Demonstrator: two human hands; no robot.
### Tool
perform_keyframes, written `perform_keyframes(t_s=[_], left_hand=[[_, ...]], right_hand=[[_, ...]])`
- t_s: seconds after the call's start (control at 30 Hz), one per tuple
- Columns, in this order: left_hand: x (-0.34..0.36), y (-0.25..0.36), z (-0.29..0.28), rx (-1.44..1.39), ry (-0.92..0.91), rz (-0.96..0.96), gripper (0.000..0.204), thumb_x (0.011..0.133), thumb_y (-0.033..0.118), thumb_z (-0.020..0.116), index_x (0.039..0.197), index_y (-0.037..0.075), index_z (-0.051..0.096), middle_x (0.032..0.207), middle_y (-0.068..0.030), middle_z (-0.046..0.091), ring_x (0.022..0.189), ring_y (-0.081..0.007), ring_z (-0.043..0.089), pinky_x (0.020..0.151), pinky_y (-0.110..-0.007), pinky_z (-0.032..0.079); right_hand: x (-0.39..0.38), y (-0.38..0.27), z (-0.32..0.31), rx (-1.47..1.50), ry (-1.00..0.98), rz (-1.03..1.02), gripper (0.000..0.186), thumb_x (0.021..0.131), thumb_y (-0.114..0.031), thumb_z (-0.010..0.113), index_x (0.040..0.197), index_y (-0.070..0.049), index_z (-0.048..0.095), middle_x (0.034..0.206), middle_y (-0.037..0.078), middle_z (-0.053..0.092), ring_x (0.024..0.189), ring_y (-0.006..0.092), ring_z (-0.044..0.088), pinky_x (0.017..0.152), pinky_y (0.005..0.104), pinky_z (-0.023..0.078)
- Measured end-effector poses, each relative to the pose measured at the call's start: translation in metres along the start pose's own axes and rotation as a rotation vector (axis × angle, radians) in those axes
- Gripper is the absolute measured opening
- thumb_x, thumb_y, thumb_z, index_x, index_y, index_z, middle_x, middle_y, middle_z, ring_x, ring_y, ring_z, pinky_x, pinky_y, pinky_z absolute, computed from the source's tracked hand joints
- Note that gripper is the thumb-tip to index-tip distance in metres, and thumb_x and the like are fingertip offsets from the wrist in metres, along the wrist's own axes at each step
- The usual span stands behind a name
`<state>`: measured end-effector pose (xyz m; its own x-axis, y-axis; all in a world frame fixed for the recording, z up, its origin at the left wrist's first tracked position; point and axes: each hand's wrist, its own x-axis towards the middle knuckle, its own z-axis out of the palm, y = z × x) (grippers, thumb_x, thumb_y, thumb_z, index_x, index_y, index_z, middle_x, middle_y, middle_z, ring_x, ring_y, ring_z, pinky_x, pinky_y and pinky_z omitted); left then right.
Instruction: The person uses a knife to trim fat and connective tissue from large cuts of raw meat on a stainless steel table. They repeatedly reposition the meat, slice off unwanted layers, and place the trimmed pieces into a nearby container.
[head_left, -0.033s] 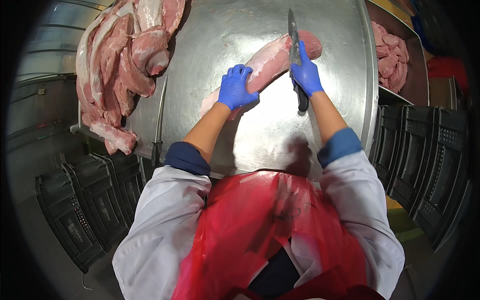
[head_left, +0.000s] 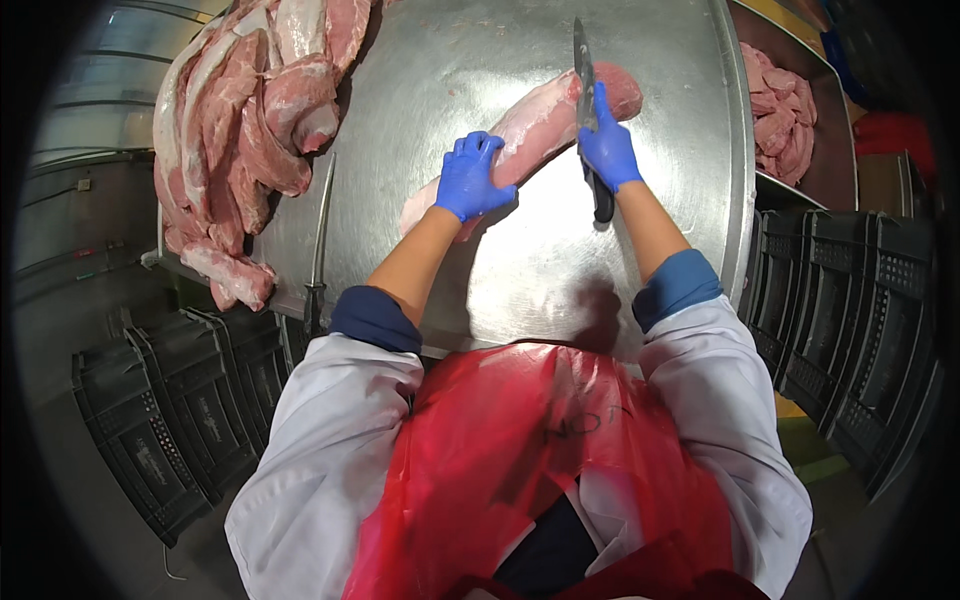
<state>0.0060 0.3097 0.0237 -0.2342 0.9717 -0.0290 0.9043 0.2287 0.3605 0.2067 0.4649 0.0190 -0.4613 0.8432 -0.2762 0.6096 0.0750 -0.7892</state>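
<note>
Indeed, left hand (head_left: 472, 180) clasps meat (head_left: 540, 117), right hand (head_left: 608, 150) knife (head_left: 602, 203), over steel table (head_left: 430, 75) (crates (head_left: 836, 285) flanking).

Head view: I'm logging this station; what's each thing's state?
Long pink meat piece: lying diagonally
Black-handled steel knife: blade across meat
Blue-gloved left hand: resting on meat
Blue-gloved right hand: gripping knife
Slim black-handled steel rod: lying unheld
Pink meat pile: heaped
Rectangular metal bin: holding meat pieces
Black plastic crates: stacked

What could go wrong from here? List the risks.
The knife is over the meat; if it slipped, it might cut the left hand on the same piece. The right hand has a finger along the blade, which might slide onto its edge. The sharpening rod, near the edge of the table, could get knocked off.
</note>
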Motion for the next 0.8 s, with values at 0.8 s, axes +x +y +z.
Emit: perform_keyframes(t_s=[0.8], left_hand=[[0.167,0.026,0.020,-0.310,-0.040,-0.185,0.025,0.080,0.021,0.071,0.078,-0.005,0.071,0.072,-0.0169,0.069,0.066,-0.0199,0.065,0.066,-0.034,0.052]], right_hand=[[0.044,0.009,-0.002,0.505,-0.158,-0.015,0.079,0.094,-0.016,0.057,0.162,-0.030,0.020,0.083,0.013,0.066,0.063,0.0171,0.064,0.059,0.0320,0.056]])
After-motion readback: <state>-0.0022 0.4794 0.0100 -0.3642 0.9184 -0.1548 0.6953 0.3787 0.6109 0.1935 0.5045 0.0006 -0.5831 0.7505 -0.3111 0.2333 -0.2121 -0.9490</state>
